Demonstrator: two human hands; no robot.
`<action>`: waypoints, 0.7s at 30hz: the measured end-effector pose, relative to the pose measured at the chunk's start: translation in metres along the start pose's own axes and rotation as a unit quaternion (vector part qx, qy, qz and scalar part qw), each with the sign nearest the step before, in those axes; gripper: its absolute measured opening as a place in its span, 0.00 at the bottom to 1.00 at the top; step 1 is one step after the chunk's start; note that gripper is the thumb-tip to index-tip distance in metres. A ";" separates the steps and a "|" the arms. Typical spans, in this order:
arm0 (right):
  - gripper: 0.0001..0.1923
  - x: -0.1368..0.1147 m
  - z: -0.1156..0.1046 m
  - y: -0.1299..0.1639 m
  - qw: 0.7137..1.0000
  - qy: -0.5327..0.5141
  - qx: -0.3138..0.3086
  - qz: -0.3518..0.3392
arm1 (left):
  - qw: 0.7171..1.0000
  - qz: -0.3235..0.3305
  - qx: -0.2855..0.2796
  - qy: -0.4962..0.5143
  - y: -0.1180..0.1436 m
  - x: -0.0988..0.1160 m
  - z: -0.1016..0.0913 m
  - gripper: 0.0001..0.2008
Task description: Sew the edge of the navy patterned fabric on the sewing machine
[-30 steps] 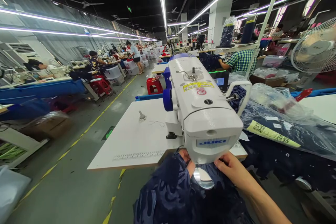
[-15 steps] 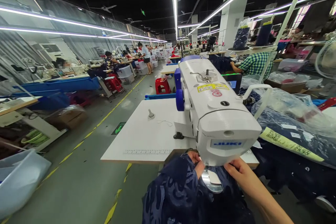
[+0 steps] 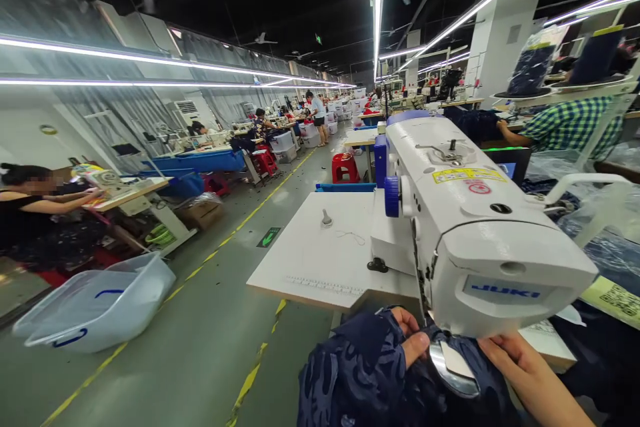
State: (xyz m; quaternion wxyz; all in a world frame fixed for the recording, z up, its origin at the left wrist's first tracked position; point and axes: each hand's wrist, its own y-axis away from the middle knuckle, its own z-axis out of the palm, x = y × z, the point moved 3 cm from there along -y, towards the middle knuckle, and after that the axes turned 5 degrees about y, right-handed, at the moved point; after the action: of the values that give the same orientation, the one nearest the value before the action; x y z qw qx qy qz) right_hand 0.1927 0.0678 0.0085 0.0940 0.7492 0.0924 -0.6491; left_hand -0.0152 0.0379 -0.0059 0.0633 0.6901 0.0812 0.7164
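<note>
A white JUKI sewing machine (image 3: pixel 500 240) stands in front of me, its head over a dark navy patterned fabric (image 3: pixel 360 367). My left hand (image 3: pixel 411 337) pinches the fabric just left of the needle area, thumb on top. On the other side, my right hand (image 3: pixel 520 360) grips the fabric close under the machine head, its fingertips partly hidden there. Between the hands, the shiny metal end of the machine arm (image 3: pixel 454 368) shows with fabric around it. The needle itself is hidden by the head.
The white machine table (image 3: pixel 310 247) holds a small grey tool (image 3: pixel 327 218) and a loop of thread. Left on the floor is a clear plastic bin (image 3: pixel 100 307), near a seated co-worker (image 3: pixel 40 213). Thread cones (image 3: pixel 533 70) stand at upper right, above bagged dark fabric.
My view has swung left, so the machine and hands sit further right and the seated co-worker at left has come in. Both hands keep their places at the fabric.
</note>
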 end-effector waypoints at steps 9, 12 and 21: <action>0.11 0.017 -0.004 -0.005 0.998 0.029 0.011 0.057 | 0.999 0.053 0.009 -0.004 0.009 -0.002 -0.013 0.25; 0.10 0.017 -0.005 -0.004 0.996 0.042 0.014 0.073 | 0.999 0.046 -0.004 0.004 0.007 -0.008 -0.015 0.26; 0.13 0.005 0.004 -0.003 1.000 0.003 0.024 0.012 | 0.998 0.059 -0.011 -0.008 0.021 0.005 -0.016 0.23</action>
State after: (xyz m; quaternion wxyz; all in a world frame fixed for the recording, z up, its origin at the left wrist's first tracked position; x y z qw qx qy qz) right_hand 0.1886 0.0693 0.0024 0.0829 0.7544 0.0680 -0.6476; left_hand -0.0313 0.0174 0.0025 0.0293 0.6989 0.0316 0.7140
